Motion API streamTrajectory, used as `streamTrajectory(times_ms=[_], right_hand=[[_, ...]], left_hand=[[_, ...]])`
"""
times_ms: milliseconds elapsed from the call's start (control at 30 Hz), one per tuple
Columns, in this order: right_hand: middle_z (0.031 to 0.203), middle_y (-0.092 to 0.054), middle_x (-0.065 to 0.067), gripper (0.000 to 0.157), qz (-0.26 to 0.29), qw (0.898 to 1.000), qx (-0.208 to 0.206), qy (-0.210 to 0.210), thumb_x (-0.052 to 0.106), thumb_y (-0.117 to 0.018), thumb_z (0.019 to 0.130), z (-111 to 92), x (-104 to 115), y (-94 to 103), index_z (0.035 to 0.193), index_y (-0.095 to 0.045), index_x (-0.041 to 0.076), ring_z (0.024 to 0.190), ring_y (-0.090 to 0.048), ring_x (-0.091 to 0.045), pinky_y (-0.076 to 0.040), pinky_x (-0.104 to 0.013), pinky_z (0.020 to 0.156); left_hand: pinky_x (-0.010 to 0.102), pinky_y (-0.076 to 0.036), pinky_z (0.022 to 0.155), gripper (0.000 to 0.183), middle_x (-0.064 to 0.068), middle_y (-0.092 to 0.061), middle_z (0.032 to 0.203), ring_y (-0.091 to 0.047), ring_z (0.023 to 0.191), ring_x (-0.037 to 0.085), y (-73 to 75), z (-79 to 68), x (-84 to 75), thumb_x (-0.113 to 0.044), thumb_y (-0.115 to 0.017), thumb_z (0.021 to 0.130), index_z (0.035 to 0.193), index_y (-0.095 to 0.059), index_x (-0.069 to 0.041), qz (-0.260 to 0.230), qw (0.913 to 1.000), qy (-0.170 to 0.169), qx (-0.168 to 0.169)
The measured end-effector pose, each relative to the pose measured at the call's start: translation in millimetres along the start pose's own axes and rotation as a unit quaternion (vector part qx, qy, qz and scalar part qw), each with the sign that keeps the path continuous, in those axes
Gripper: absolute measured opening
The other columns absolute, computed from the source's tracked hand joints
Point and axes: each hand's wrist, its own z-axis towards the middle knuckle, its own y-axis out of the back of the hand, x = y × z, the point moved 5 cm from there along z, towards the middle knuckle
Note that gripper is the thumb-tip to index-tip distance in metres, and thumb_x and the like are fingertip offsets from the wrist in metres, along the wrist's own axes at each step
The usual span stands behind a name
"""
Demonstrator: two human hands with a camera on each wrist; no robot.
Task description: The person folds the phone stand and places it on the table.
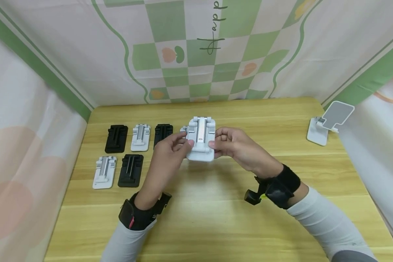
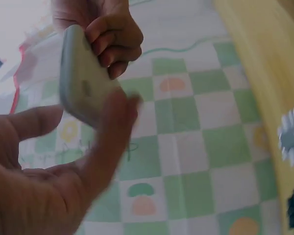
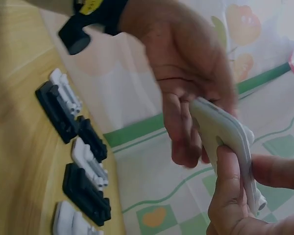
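A folded white phone stand (image 1: 201, 140) with a silver strip down its middle is held up over the table. My right hand (image 1: 239, 147) pinches its right edge, thumb in front and fingers behind; the right wrist view shows thumb and finger on either side of the plate (image 3: 218, 129). On the other side, my left hand (image 1: 171, 153) has its thumb at the left edge. In the left wrist view, that hand's thumb and blurred finger are spread wide around the lower end of the stand (image 2: 83, 78).
Several folded stands lie in rows at the left, including a black one (image 1: 116, 139), a white one (image 1: 104, 172) and another black one (image 1: 131, 170). One more white stand (image 1: 183, 128) is mostly hidden behind my left hand. An unfolded white stand (image 1: 317, 131) stands at the far right edge.
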Motion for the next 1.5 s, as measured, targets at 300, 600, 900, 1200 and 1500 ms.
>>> streamTrajectory(times_ms=[300,600,900,1200,1500], right_hand=[[0.101,-0.065,-0.010,0.032,0.008,1.000,0.004,0.007,0.004,-0.066,0.097,6,-10,-17.1,0.122,-0.050,-0.006,0.090,-0.069,-0.017,-0.062,-0.032,0.084],[0.099,-0.066,-0.008,0.031,0.004,1.000,-0.003,-0.005,0.006,-0.069,0.095,8,-16,-20.1,0.119,-0.052,-0.003,0.091,-0.069,-0.017,-0.062,-0.032,0.083],[0.110,-0.066,-0.016,0.037,-0.061,0.998,-0.009,-0.001,0.015,-0.064,0.101,11,-20,-9.3,0.130,-0.050,-0.004,0.098,-0.070,-0.025,-0.061,-0.037,0.089],[0.134,-0.056,-0.020,0.060,-0.279,0.925,-0.257,0.032,0.047,-0.049,0.106,-2,-13,133.7,0.145,-0.043,0.002,0.120,-0.055,-0.031,-0.047,-0.041,0.097],[0.103,-0.051,0.019,0.044,-0.353,0.840,-0.413,-0.008,0.044,-0.051,0.104,-46,-8,277.2,0.134,-0.056,0.012,0.091,-0.047,0.006,-0.040,-0.018,0.079]], left_hand=[[0.038,-0.052,0.084,0.098,0.024,-0.047,0.130,-0.047,0.113,0.033,-19.2,-13.5,-14.3,-0.051,-0.078,0.088,0.153,-0.036,0.008,0.289,0.9517,-0.093,-0.045],[0.043,-0.052,0.087,0.106,0.030,-0.052,0.123,-0.051,0.111,0.040,-24.2,-14.8,-15.8,-0.043,-0.087,0.081,0.151,-0.033,0.016,0.338,0.9283,-0.138,-0.072],[0.038,-0.053,0.072,0.109,0.025,-0.055,0.117,-0.053,0.095,0.031,-10.7,-6.7,9.6,-0.045,-0.088,0.076,0.151,-0.035,0.013,0.312,0.9421,-0.088,-0.085],[0.054,-0.056,0.082,0.102,0.032,-0.057,0.115,-0.058,0.098,0.041,27.4,-15.7,88.0,-0.027,-0.082,0.073,0.147,-0.033,0.021,0.327,0.9381,0.026,-0.113],[0.061,-0.055,0.084,0.086,0.039,-0.058,0.114,-0.061,0.100,0.049,43.2,-27.2,132.4,-0.021,-0.079,0.075,0.138,-0.042,0.025,0.339,0.9299,0.046,-0.136]])
